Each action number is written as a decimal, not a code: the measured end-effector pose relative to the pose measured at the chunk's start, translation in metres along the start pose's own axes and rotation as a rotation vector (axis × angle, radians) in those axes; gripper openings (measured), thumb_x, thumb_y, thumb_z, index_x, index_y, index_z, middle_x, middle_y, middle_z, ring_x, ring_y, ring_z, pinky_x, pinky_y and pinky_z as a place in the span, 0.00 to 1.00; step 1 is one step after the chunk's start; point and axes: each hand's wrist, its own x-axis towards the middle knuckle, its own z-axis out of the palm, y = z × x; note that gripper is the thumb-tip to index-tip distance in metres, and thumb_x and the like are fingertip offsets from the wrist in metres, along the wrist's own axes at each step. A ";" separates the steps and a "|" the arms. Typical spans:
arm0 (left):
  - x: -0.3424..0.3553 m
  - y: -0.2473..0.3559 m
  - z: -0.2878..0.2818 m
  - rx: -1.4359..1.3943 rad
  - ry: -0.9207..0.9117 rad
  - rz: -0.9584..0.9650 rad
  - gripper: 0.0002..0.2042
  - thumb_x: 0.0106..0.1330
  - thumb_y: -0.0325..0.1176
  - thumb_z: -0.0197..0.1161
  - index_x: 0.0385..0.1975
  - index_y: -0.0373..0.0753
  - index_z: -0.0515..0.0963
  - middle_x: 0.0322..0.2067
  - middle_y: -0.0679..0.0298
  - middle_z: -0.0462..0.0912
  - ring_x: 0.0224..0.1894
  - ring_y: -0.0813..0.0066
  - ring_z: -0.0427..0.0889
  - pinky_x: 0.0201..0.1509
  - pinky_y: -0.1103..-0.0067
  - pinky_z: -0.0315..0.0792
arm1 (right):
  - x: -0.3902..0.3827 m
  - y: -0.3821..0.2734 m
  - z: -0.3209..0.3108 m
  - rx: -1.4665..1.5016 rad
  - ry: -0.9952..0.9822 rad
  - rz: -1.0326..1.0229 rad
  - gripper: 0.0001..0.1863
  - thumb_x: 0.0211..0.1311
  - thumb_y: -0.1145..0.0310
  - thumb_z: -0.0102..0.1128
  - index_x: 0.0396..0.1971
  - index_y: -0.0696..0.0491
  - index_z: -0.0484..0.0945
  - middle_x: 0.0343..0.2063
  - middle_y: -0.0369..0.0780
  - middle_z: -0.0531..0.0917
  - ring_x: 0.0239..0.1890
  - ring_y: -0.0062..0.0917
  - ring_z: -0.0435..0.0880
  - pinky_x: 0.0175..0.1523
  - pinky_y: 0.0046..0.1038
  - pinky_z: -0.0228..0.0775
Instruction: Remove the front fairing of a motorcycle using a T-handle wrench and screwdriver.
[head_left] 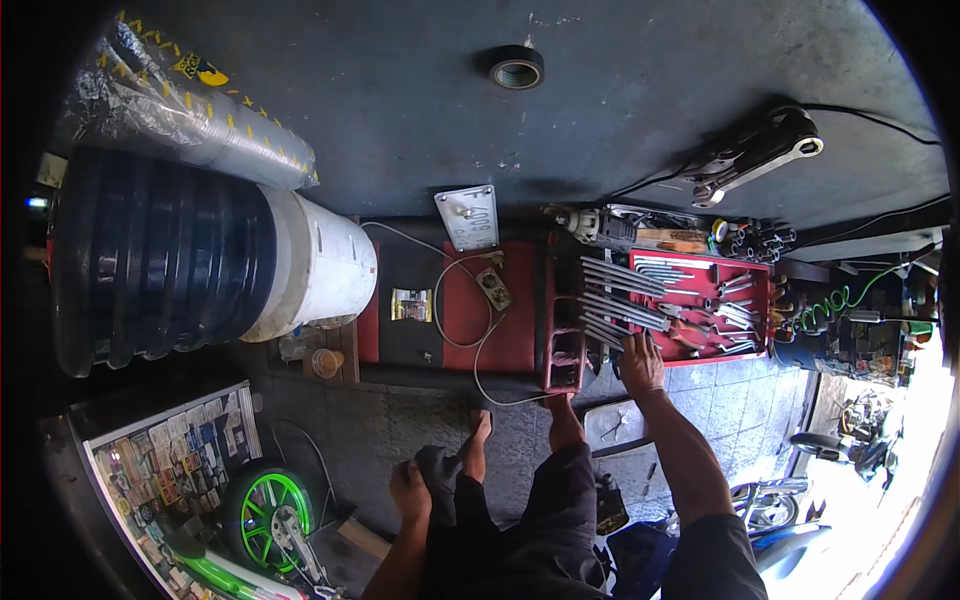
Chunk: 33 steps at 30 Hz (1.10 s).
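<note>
I had the right hand [640,362] extended forward to the near edge of the red tray [765,300], palm down, fingers loosely spread and resting against the lower ends of the long wrenches [618,300]; it was open and gripped nothing that I could see. The wrenches lay in a fanned row just beyond the fingertips, with smaller spanners [735,312] and red-handled pliers [700,338] further to the right of the hand in the same tray. To the left of the right hand sat a small red crate [566,362], and beyond that a red bench top [510,325] carrying a grey wire [462,290], a metal plate [467,216] and a yellow packet [411,304]. The left hand [410,490] hung low beside the knee, closed on a fold of dark cloth [437,470]. To the left of that hand stood a green wheel [265,510]; forward and left of it lay a white bucket [320,262] nested in a black ribbed tyre stack [160,265]. A tape roll [517,68] lay well ahead of both hands on the dark floor [620,90].
</note>
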 end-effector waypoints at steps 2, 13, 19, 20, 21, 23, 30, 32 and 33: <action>0.002 -0.001 0.003 0.014 -0.024 -0.029 0.21 0.67 0.45 0.51 0.39 0.28 0.76 0.37 0.41 0.79 0.40 0.40 0.77 0.44 0.60 0.69 | 0.001 -0.002 -0.004 0.028 0.035 -0.003 0.15 0.50 0.68 0.61 0.38 0.52 0.70 0.36 0.44 0.74 0.43 0.41 0.75 0.46 0.42 0.67; 0.012 0.002 0.029 -0.007 -0.067 0.030 0.21 0.67 0.45 0.52 0.38 0.28 0.77 0.36 0.42 0.80 0.40 0.42 0.78 0.45 0.61 0.70 | 0.001 -0.007 -0.011 0.204 0.012 0.165 0.16 0.51 0.64 0.66 0.41 0.48 0.78 0.38 0.42 0.78 0.46 0.41 0.75 0.50 0.44 0.66; 0.014 0.013 0.035 -0.071 -0.099 0.042 0.18 0.67 0.42 0.53 0.37 0.29 0.77 0.34 0.43 0.81 0.39 0.45 0.79 0.44 0.63 0.70 | 0.017 0.014 -0.038 0.415 -0.191 0.048 0.14 0.49 0.68 0.66 0.38 0.49 0.77 0.36 0.44 0.78 0.44 0.43 0.76 0.46 0.43 0.69; 0.013 0.015 0.034 -0.103 -0.109 0.019 0.18 0.67 0.41 0.53 0.37 0.29 0.77 0.34 0.44 0.81 0.39 0.46 0.80 0.44 0.64 0.70 | 0.019 0.017 -0.043 0.413 -0.217 0.062 0.13 0.48 0.68 0.66 0.34 0.52 0.75 0.35 0.45 0.77 0.42 0.44 0.76 0.45 0.42 0.70; 0.014 0.016 0.034 -0.101 -0.092 0.023 0.18 0.67 0.41 0.53 0.37 0.29 0.77 0.34 0.44 0.81 0.39 0.46 0.80 0.44 0.64 0.70 | 0.020 0.020 -0.049 0.429 -0.173 0.062 0.12 0.52 0.68 0.65 0.35 0.53 0.74 0.34 0.47 0.78 0.41 0.46 0.78 0.43 0.43 0.70; 0.013 0.018 0.034 -0.105 -0.114 0.018 0.17 0.67 0.41 0.54 0.36 0.29 0.77 0.34 0.44 0.81 0.40 0.47 0.80 0.44 0.64 0.70 | 0.022 0.023 -0.060 0.514 -0.254 0.152 0.11 0.55 0.68 0.63 0.35 0.54 0.72 0.32 0.49 0.80 0.38 0.48 0.80 0.40 0.44 0.70; 0.009 0.015 0.038 -0.121 -0.093 0.025 0.17 0.67 0.42 0.53 0.37 0.31 0.76 0.33 0.45 0.81 0.39 0.47 0.80 0.43 0.65 0.71 | 0.017 0.027 -0.098 0.523 -0.161 0.037 0.09 0.59 0.73 0.59 0.36 0.56 0.69 0.29 0.51 0.81 0.35 0.49 0.81 0.37 0.42 0.71; 0.008 0.014 0.040 -0.121 -0.140 0.006 0.18 0.67 0.43 0.53 0.36 0.31 0.76 0.33 0.46 0.81 0.39 0.46 0.80 0.42 0.65 0.72 | 0.017 0.026 -0.107 0.545 -0.142 0.076 0.09 0.61 0.73 0.57 0.39 0.57 0.69 0.29 0.49 0.81 0.34 0.46 0.82 0.36 0.38 0.72; 0.008 0.013 0.041 -0.125 -0.123 0.011 0.18 0.67 0.43 0.53 0.36 0.31 0.76 0.33 0.46 0.81 0.39 0.46 0.80 0.42 0.65 0.72 | 0.017 0.025 -0.111 0.550 -0.126 0.029 0.09 0.61 0.73 0.57 0.39 0.57 0.69 0.29 0.49 0.81 0.34 0.46 0.82 0.36 0.38 0.72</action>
